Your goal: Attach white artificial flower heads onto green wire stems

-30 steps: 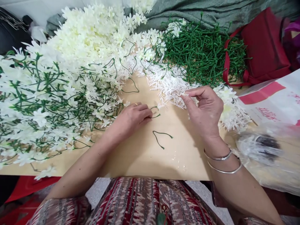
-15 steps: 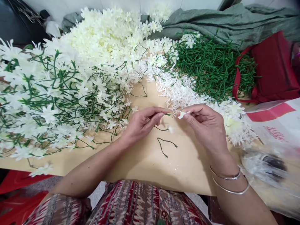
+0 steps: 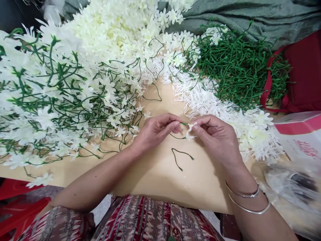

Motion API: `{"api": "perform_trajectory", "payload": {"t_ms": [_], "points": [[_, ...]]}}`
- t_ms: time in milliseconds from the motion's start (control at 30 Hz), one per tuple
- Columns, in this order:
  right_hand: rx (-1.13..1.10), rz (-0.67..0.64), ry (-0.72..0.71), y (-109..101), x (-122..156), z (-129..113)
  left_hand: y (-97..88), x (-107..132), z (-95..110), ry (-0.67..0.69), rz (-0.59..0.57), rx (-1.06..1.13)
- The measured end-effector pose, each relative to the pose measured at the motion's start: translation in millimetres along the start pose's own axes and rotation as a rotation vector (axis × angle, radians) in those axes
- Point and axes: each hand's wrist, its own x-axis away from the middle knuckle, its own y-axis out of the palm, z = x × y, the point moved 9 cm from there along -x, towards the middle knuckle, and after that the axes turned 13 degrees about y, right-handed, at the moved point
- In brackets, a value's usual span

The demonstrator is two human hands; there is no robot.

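Green stem (image 3: 178, 136) and white blossom (image 3: 191, 127) meet between two hands above the desk (image 3: 160, 174).
Left hand (image 3: 156, 130) pinches the stem; right hand (image 3: 217, 135) pinches the blossom at its tip; a spare forked stem (image 3: 181, 156) lies just below.

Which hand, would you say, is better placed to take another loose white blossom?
Probably the right hand: the loose white blossoms lie beside it, while the left hand pinches a green stem farther off.

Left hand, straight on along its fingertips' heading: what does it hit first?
The left hand, pinching a green stem, points right. First in line is the white flower pinched by the right hand, with hardly any gap between them. They look level in depth, though one view can't confirm that.
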Motion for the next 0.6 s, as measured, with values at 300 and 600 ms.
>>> {"api": "perform_trajectory", "payload": {"t_ms": [300, 600], "points": [[-0.046, -0.043, 0.019, 10.5, 0.2, -1.8, 1.1, 2.3, -3.1, -0.036, 0.011, -0.021], [-0.092, -0.074, 0.154, 7.3, -1.5, 0.2, 1.2, 1.0, 2.1, -0.029, 0.011, -0.025]]}}
